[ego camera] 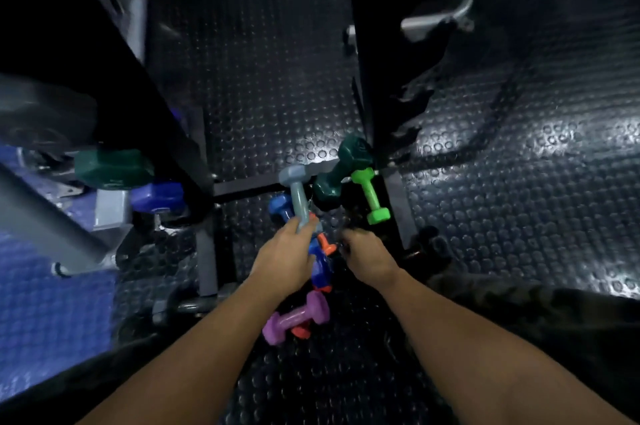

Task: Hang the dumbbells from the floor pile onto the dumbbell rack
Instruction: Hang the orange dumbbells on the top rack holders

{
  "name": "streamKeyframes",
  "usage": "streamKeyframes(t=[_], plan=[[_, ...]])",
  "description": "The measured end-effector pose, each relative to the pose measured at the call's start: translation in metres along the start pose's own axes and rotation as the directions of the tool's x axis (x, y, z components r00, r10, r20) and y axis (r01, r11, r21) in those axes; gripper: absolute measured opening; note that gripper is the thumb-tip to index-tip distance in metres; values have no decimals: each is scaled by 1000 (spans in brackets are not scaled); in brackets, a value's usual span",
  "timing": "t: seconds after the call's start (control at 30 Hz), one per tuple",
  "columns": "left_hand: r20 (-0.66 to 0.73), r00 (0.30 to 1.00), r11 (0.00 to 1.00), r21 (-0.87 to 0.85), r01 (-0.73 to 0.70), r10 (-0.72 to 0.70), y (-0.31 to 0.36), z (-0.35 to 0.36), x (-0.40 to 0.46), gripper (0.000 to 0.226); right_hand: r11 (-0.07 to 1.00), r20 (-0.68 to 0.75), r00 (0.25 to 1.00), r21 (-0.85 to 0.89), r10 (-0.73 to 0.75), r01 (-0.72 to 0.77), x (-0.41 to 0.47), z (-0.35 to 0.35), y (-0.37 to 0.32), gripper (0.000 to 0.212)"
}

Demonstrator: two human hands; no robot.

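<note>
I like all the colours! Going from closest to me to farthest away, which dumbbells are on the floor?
Purple dumbbell → grey dumbbell, held in the left hand → dark green dumbbell. The light green one sits level with the grey one, so I skipped it.

Seven dumbbells [298, 198] in the floor pile, two hands [282, 256].

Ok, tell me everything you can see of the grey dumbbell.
The grey dumbbell is small, with a matte, seemingly coated surface, hexagonal heads and a slim handle. It points away from the person. The left hand grips its near end, hiding that head; the far head shows above the pile, beside the dark green dumbbell. A blue dumbbell lies just behind it.
</note>
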State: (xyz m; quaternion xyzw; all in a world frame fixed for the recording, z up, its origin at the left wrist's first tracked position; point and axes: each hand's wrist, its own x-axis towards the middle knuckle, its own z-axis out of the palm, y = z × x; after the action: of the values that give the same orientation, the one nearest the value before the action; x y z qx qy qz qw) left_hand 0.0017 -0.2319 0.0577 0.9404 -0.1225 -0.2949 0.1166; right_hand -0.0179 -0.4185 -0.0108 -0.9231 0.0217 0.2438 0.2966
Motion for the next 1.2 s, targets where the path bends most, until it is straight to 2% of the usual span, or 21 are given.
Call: streamKeyframes(t=[0.2,0.33,0.43,0.53,0.63,0.7,0.77,0.8,1.03,1.13,1.2], plan=[[52,995,996,13,87,-87,-12,40,42,82,1000,69,998,-13,3,-3,42,41,10,31],[90,991,995,25,96,-98,-20,55,53,82,999,174,984,-40,-21,29,79,88,40,42],[82,992,995,1,99,-98,-24,59,58,79,996,173,984,-74,-35,49,87,85,43,40],[58,993,994,-24,107,-105,-23,59,62,72,984,193,971,-76,-142,159,92,91,56,41],[45,995,996,-21,89,-88,-19,60,65,73,974,139,975,-122,-173,190,97,99,64,32],[50,996,997,-9,79,-79,-16,64,65,73,971,232,962,-153,-143,182,94,93,51,31],[50,996,997,9,70,-71,-13,68,65,73,979,258,962,-153,-90,133,85,81,40,35],[48,997,998,18,66,-67,-13,71,64,72,974,269,957,-165,-108,156,84,80,39,38],[37,997,998,8,61,-61,-16,85,64,79,984,250,960,-84,-129,154,66,43,32,50],[29,996,996,-4,89,-89,-8,84,63,79,998,170,984,-5,-58,60,55,24,34,66],[-21,995,995,-42,93,-94,4,77,61,78,993,77,996,105,47,-55,41,10,31,59]])
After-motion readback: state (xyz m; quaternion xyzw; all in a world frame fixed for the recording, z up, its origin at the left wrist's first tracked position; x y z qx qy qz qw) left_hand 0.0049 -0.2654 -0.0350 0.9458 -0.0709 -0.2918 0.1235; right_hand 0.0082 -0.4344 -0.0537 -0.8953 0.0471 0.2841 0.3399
